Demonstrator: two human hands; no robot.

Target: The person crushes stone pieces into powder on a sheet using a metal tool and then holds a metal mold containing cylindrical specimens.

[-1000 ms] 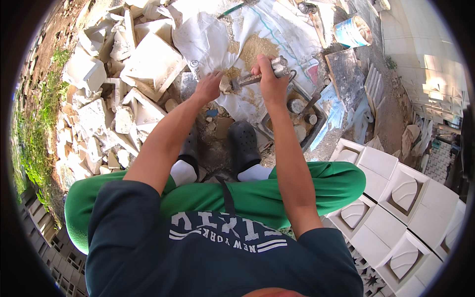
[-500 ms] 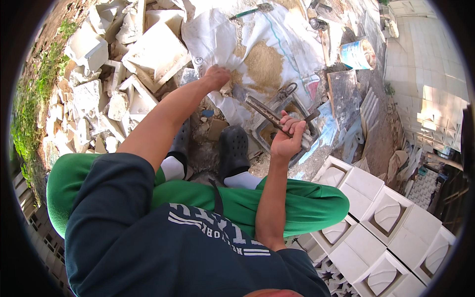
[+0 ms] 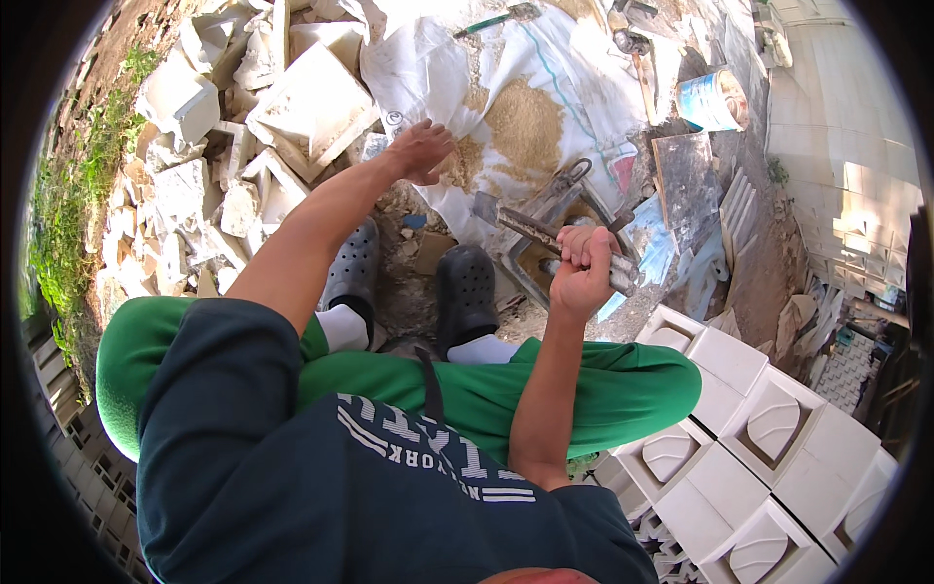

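Note:
My left hand (image 3: pixel 422 151) is over the edge of the white woven sack (image 3: pixel 413 73), its fingers apart and nothing seen in them. Beside it lies a heap of sandy powder (image 3: pixel 525 122). In my right hand (image 3: pixel 584 268) is a long, worn, dark bar (image 3: pixel 530 228), the fingers wrapped round it. It slants above a grey metal mould (image 3: pixel 511 263) with a loop handle (image 3: pixel 580 167). The bar and my hand hide part of the mould's inside.
Broken white cast pieces (image 3: pixel 311 107) are piled at the left. Patterned white blocks (image 3: pixel 720 428) stand in rows at the lower right. A blue-and-white bucket (image 3: pixel 710 100) lies tipped beyond a dark board (image 3: pixel 684 185). A green-handled tool (image 3: pixel 486 24) rests on the sack.
My left hand has opened and risen off the sack edge. The right hand has moved slightly right with the bar, and the view has shifted a little.

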